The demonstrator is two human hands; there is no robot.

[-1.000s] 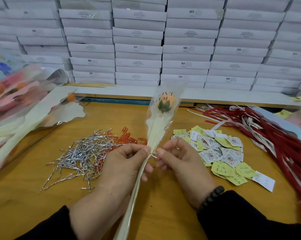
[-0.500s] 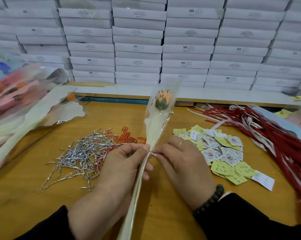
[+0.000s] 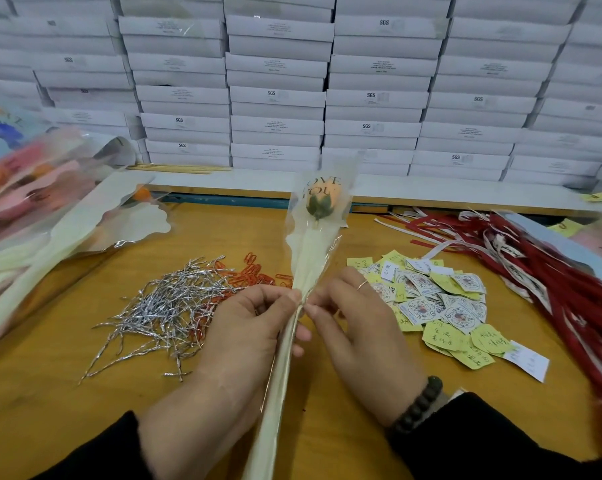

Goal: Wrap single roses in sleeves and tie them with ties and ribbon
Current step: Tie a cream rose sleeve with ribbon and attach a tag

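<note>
right hand [image 3: 358,327] shifted closer, both hands pinching sleeve [image 3: 306,271] holding rose [image 3: 322,197].

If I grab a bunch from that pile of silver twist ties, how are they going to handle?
The silver twist ties look thin and kinked, so probably very light and easily bent. They lie crossed and tangled, so a pinch would likely lift a clump rather than one. Loose strands at the edge would probably scatter across the wooden table if pushed.
</note>
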